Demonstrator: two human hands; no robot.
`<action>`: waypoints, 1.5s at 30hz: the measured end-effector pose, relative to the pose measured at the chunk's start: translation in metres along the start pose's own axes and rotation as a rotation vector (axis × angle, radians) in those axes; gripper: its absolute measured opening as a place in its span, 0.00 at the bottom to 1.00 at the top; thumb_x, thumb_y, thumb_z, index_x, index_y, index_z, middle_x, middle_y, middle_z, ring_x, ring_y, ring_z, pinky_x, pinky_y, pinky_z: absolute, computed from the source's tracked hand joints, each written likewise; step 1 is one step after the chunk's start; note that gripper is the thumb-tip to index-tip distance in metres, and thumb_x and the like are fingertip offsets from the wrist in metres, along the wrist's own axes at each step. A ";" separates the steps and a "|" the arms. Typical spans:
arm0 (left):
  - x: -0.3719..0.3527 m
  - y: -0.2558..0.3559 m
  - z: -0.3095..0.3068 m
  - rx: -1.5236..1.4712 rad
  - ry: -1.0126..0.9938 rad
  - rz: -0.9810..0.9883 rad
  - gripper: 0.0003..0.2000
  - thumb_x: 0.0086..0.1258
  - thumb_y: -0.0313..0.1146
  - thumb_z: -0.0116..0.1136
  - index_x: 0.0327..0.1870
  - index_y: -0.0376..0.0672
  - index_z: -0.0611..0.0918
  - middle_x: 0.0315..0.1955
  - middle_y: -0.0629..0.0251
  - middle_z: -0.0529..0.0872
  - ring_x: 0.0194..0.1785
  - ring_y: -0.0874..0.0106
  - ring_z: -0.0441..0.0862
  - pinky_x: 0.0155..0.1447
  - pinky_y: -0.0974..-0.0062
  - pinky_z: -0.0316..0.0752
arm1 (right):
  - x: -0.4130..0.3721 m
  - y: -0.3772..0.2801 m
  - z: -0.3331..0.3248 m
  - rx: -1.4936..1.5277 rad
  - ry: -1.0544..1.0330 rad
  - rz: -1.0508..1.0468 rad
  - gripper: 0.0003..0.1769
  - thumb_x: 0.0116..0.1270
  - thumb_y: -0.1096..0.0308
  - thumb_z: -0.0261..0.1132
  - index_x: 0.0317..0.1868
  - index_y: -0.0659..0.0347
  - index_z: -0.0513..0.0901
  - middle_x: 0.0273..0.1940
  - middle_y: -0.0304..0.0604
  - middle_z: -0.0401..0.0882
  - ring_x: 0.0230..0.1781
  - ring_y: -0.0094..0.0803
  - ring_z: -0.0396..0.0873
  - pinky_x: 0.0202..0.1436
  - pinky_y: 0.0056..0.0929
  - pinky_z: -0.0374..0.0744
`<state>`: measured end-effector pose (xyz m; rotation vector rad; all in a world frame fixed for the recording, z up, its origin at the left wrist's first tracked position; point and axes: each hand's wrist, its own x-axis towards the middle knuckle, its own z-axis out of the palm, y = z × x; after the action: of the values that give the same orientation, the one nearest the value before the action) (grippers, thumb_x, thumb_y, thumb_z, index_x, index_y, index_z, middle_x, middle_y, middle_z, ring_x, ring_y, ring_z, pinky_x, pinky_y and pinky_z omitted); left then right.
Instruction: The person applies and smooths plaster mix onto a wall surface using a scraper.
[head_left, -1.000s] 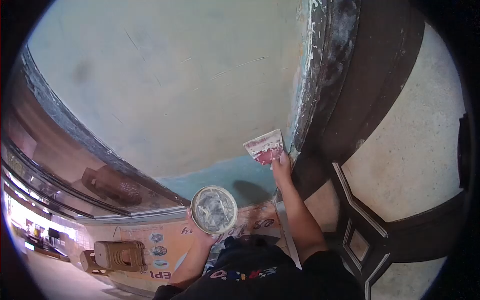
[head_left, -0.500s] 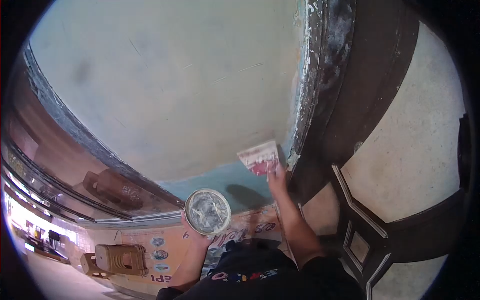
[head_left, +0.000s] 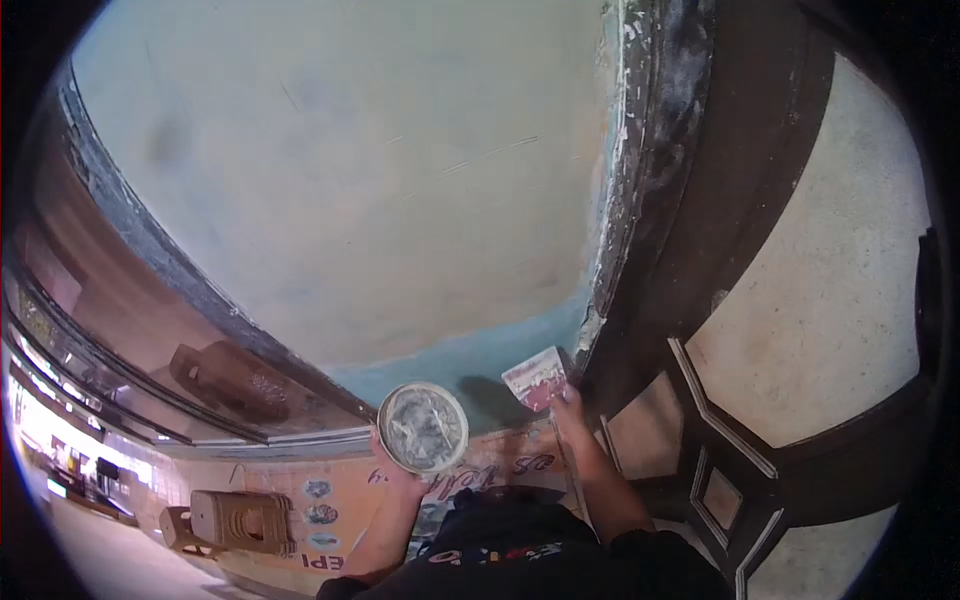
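Observation:
My left hand [head_left: 393,468] is closed round the side of a round open tub [head_left: 424,428], which has grey-white paste smeared inside. In my right hand [head_left: 568,408] is a wide putty knife [head_left: 537,380] with a reddish lower part and pale paste on its blade. The knife is at the lower right of the wall panel [head_left: 430,200], over its blue-green strip; whether the blade touches the wall I cannot tell. The panel is beige with a few thin scratches.
A dark, paint-flecked frame [head_left: 625,180] borders the panel on the right. Dark wooden trim with a diamond shape [head_left: 720,500] is at the lower right. Stacked brown plastic stools [head_left: 240,520] stand lower left, near a printed orange banner [head_left: 350,500].
My right hand and the putty knife have moved down and slightly right, from the beige area's lower edge to the blue-green strip. The tub appears slightly lower and further right.

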<state>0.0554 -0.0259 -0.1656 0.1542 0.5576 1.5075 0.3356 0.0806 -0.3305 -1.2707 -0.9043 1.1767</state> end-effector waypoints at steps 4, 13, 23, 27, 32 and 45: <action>0.014 0.009 0.031 0.005 0.007 0.010 0.36 0.66 0.68 0.40 0.66 0.51 0.70 0.64 0.61 0.72 0.64 0.56 0.72 0.65 0.50 0.69 | 0.007 -0.130 0.019 -0.033 -0.202 -0.033 0.13 0.66 0.64 0.66 0.47 0.61 0.77 0.32 0.35 0.78 0.23 0.20 0.71 0.25 0.22 0.69; 0.034 0.014 0.067 0.083 -0.128 0.140 0.38 0.64 0.70 0.40 0.68 0.51 0.68 0.64 0.60 0.72 0.64 0.57 0.72 0.64 0.51 0.70 | -0.036 -0.269 0.057 -0.450 -0.264 -0.709 0.15 0.62 0.71 0.67 0.47 0.68 0.80 0.38 0.49 0.81 0.32 0.35 0.79 0.38 0.32 0.77; 0.027 0.009 0.078 0.220 -0.092 0.430 0.40 0.63 0.70 0.40 0.67 0.49 0.68 0.62 0.63 0.73 0.64 0.62 0.71 0.65 0.59 0.68 | -0.077 -0.290 0.104 -0.504 -0.493 -1.064 0.10 0.56 0.75 0.67 0.40 0.61 0.85 0.33 0.45 0.79 0.31 0.40 0.78 0.35 0.35 0.76; 0.024 0.001 0.067 0.287 -0.195 0.549 0.42 0.60 0.71 0.43 0.68 0.47 0.66 0.62 0.62 0.73 0.64 0.64 0.71 0.67 0.60 0.67 | -0.083 -0.284 0.122 -0.499 -0.455 -1.098 0.12 0.55 0.76 0.66 0.42 0.62 0.85 0.34 0.46 0.80 0.32 0.42 0.78 0.37 0.36 0.77; 0.018 -0.008 0.064 0.284 -0.223 0.585 0.46 0.57 0.70 0.45 0.70 0.43 0.64 0.63 0.58 0.72 0.65 0.60 0.70 0.68 0.60 0.65 | -0.100 -0.287 0.137 -0.462 -0.396 -1.123 0.17 0.53 0.76 0.67 0.46 0.64 0.83 0.34 0.47 0.79 0.32 0.42 0.79 0.35 0.36 0.78; 0.029 0.001 0.060 0.086 -0.303 0.585 0.42 0.59 0.70 0.47 0.66 0.44 0.68 0.57 0.59 0.76 0.58 0.61 0.75 0.63 0.61 0.70 | -0.106 -0.270 0.151 -0.489 -0.363 -1.165 0.22 0.49 0.76 0.67 0.48 0.62 0.83 0.35 0.43 0.74 0.34 0.42 0.76 0.36 0.37 0.77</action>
<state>0.0792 0.0166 -0.1207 0.6459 0.3435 1.9771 0.2072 0.0324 -0.0335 -0.6258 -1.9211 0.2296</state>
